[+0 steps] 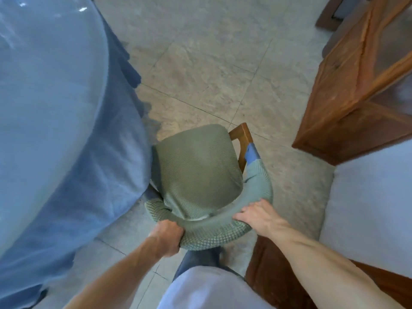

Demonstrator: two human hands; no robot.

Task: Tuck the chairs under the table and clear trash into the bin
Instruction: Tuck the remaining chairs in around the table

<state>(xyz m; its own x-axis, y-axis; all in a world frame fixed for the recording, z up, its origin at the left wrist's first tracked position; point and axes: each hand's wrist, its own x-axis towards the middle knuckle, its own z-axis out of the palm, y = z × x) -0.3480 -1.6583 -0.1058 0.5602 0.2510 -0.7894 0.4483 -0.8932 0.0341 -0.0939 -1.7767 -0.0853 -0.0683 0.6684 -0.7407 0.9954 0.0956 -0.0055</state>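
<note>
A wooden chair with a green knitted cover stands on the tiled floor, its left side touching the blue tablecloth. The round table under a clear plastic sheet fills the left of the view. My left hand is clenched on the left end of the chair's curved backrest. On the right part of the same backrest lies my right hand, fingers curled over the rim. Most of the chair's legs are hidden under the seat; one wooden corner post and a blue patch show at the right.
A wooden cabinet with glass panels stands at the right. A wooden-framed seat with a pale cushion is at the lower right, close behind my right arm. Grey floor tiles stretch ahead between table and cabinet.
</note>
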